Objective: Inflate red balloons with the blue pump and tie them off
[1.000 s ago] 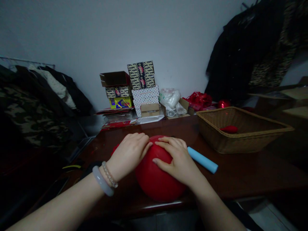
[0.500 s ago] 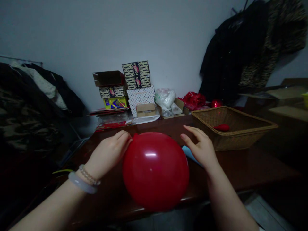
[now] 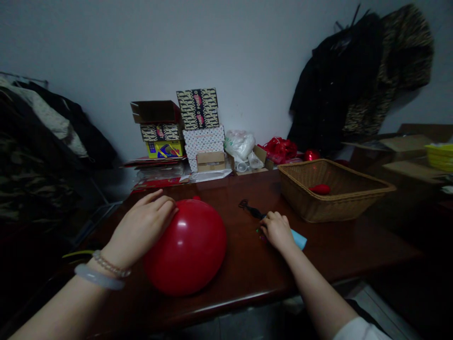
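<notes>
A round, inflated red balloon (image 3: pixel 191 250) rests on the dark wooden table, its small knotted neck at the far top. My left hand (image 3: pixel 150 219) curves over its upper left side, fingertips pressed to the rubber. To the right, my right hand (image 3: pixel 278 230) has its fingers closed over a light-blue cylinder (image 3: pixel 299 239) lying on the table. A thin black piece with a looped end (image 3: pixel 253 209) sticks out beyond those fingers, in line with the cylinder; whether they are joined is hidden. Tiny green and pink bits (image 3: pixel 260 234) lie by my fingertips.
A wicker basket (image 3: pixel 336 208) holding a deflated red balloon (image 3: pixel 320 189) stands at the right. Stacked boxes (image 3: pixel 201 137), plastic bags (image 3: pixel 242 144) and red shiny material (image 3: pixel 281 149) line the wall. The table's front edge (image 3: pixel 247 304) runs nearby; clothes hang on both sides.
The balloon has shifted left with my left hand, which has moved off its neck area. My right hand has come down from beside the balloon onto the blue cylinder.
</notes>
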Demonstrator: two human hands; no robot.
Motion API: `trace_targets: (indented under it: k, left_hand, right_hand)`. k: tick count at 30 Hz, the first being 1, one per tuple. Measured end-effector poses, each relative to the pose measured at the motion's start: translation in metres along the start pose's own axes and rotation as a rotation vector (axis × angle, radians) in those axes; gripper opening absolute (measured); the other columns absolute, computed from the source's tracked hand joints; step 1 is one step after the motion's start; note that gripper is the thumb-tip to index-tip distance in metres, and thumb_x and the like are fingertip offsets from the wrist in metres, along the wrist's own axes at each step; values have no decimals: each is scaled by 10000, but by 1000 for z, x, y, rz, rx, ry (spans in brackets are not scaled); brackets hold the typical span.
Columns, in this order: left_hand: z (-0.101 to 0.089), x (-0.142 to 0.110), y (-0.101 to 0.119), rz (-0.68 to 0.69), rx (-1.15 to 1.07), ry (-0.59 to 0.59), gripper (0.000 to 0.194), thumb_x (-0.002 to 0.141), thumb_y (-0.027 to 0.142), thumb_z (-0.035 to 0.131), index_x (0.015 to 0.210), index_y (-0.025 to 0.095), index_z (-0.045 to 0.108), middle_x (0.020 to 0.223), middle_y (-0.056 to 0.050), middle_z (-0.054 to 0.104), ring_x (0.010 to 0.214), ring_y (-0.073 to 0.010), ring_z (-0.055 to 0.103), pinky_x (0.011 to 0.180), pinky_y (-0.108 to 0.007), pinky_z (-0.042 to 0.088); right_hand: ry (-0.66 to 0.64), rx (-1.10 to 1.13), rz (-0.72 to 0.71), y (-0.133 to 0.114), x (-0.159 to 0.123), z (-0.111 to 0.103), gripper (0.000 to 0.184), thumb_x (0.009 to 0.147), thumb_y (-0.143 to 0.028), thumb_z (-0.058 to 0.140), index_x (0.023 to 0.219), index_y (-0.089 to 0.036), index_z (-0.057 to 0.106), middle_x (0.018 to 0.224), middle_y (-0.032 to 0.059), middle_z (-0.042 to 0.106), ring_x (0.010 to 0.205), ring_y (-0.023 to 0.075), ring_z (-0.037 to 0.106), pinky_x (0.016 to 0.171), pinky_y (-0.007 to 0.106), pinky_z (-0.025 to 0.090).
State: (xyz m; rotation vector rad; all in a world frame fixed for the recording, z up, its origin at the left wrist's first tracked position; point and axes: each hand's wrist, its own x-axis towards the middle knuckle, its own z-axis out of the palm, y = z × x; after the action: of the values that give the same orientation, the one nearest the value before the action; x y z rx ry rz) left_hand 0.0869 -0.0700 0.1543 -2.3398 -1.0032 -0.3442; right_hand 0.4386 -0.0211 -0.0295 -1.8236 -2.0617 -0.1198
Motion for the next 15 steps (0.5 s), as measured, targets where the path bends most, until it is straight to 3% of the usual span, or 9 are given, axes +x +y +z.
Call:
trace_targets:
  k: [4,9,15]
  left_hand:
    - [3,-2,3,-3,-55,9,252,946,221,397,919,165,641,924,-70,684,875,-203,654,1075,-466,375]
    - [5,-7,5,-57,-70,65,263,952,297,417,961,156,639,1001,-109,689,1129,-283,593,980,-458,474]
    - [8,-17,4,-77,-55,87,273,958,306,417,965,146,637,1034,-126,694,1124,-283,607,948,-442,503]
  right_hand:
    - [-38,-67,-28,-11,7,14,157,860,-214,589,891,-213,743,1022,110,618,1030,275,480,849,394,300]
    - [-55,-105,-47,-18,13,27,171,857,-192,581,830,-198,750,1039,127,623,1053,298,464,857,424,286]
    - [-11,-71,-40,-22,15,35,238,871,-134,526,752,-162,729,970,148,653,1006,301,487,835,435,286]
